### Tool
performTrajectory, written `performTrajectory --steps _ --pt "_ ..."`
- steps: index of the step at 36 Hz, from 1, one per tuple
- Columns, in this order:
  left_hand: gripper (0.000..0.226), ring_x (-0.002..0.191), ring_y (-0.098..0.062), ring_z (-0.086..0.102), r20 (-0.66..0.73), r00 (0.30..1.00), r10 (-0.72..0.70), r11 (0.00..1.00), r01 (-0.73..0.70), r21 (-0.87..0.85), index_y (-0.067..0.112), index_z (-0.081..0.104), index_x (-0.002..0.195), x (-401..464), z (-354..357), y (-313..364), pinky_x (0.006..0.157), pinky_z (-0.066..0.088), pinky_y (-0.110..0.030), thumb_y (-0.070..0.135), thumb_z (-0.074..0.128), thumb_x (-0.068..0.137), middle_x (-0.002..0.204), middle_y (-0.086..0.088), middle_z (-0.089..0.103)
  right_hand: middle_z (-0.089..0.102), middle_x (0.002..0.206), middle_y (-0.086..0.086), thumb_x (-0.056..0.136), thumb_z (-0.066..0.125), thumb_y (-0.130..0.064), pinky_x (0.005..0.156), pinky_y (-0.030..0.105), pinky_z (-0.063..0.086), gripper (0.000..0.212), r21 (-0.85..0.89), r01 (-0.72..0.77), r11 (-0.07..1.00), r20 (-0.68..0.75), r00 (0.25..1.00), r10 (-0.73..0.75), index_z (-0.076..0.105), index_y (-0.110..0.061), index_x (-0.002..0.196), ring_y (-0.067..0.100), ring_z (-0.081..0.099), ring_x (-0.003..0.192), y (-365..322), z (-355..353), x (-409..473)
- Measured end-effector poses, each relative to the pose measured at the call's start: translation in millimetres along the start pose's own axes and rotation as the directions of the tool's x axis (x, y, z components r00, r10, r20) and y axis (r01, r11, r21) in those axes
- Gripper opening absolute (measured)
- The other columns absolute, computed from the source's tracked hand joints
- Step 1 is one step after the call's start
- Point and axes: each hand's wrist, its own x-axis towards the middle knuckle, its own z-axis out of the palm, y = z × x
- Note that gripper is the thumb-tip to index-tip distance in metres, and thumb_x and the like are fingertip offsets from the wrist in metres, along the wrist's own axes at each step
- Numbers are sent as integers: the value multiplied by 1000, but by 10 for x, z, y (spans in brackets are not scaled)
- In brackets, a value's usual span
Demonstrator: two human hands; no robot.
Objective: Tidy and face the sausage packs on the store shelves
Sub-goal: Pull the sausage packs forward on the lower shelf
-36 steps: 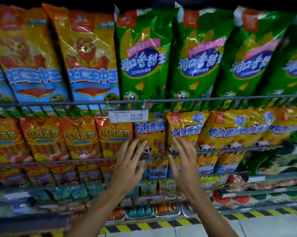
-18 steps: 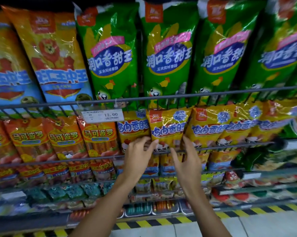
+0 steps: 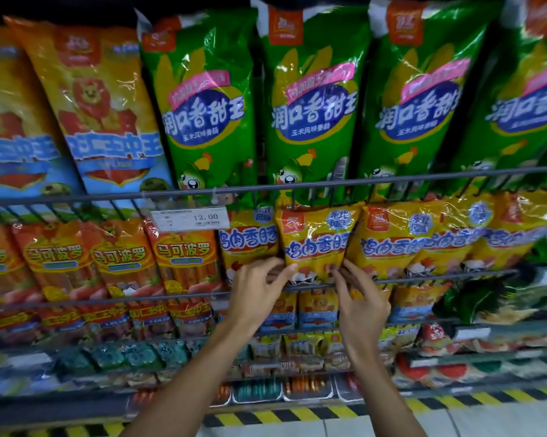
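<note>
Gripping one yellow sausage pack point(image 3: 316, 241) by its lower corners on the middle wire shelf.

Pinching the pack's lower left edge with the left hand point(image 3: 259, 288), fingers curled round it; pinching the lower right corner with the right hand point(image 3: 362, 298), thumb and fingertips closed on the film. Standing upright behind the wire rail point(image 3: 423, 276), just right of the price tag point(image 3: 190, 219), with its bottom edge partly hidden by the fingers and rail. Overlapping a neighbouring yellow pack point(image 3: 247, 244) to its left and more yellow packs point(image 3: 398, 244) to its right, the far ones blurring and running off frame. Hanging above the price tag: tall green packs point(image 3: 310, 111). Left of the tag: orange packs point(image 3: 184, 257), edges cut off. Below, lower shelves point(image 3: 140, 357) too blurred for reading contents.
</note>
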Motion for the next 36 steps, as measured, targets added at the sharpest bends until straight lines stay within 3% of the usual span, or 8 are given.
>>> performTrajectory --steps 3,7,11,14,18,24,32,36 --pt "32 105 2 64 -142 983 115 993 -114 21 12 76 121 -128 -18 -97 92 57 -30 34 66 100 115 1 76 72 124 4 94 72 -5 100 40 56 32 -3 199 980 -37 979 -199 70 -3 126 18 67 119 -16 16 -51" --pt "49 148 -16 42 -172 901 398 917 -387 92 11 55 149 -167 15 -160 122 32 -29 18 66 102 155 -7 49 55 148 8 97 67 -3 117 42 41 46 -28 477 878 68 877 -475 57 -3 142 28 47 143 -127 87 9" --pt "61 161 -23 14 -31 912 408 898 -396 192 20 29 163 -58 55 -138 131 11 -34 31 54 108 174 3 13 34 165 5 102 63 -17 126 47 25 58 -86 499 862 203 856 -475 41 -10 155 31 24 156 -216 174 155" --pt "64 161 -22 7 -24 911 411 881 -391 267 27 18 166 36 84 -138 131 9 -37 37 47 109 174 12 1 23 170 3 105 57 -30 126 51 23 63 -151 500 853 250 854 -457 31 -14 160 29 17 158 -233 196 305" --pt "61 161 -30 1 -42 938 344 879 -306 366 36 19 165 199 64 -142 130 9 -52 45 42 109 175 4 6 18 171 -2 107 50 -38 126 48 23 65 -226 506 833 283 852 -441 24 -17 163 24 14 159 -264 184 417" --pt "60 161 -28 -1 -9 954 299 900 -278 336 42 16 164 251 64 -119 129 1 -52 50 38 109 174 3 9 19 170 -4 107 50 -43 126 43 23 65 -280 475 834 266 874 -408 26 -20 162 22 16 158 -337 176 441" --pt "70 154 -31 13 43 971 235 935 -238 263 45 15 163 356 -64 -50 122 29 -57 56 45 101 160 7 22 30 160 7 104 45 -54 118 33 16 61 -336 382 861 231 919 -318 40 -23 156 31 29 148 -507 199 519" --pt "69 148 -29 18 39 975 218 939 -220 263 42 16 156 409 -89 -1 119 33 -50 62 48 98 152 8 25 33 157 12 100 50 -52 114 41 24 62 -351 351 868 239 930 -279 45 -21 153 32 30 145 -563 192 548"
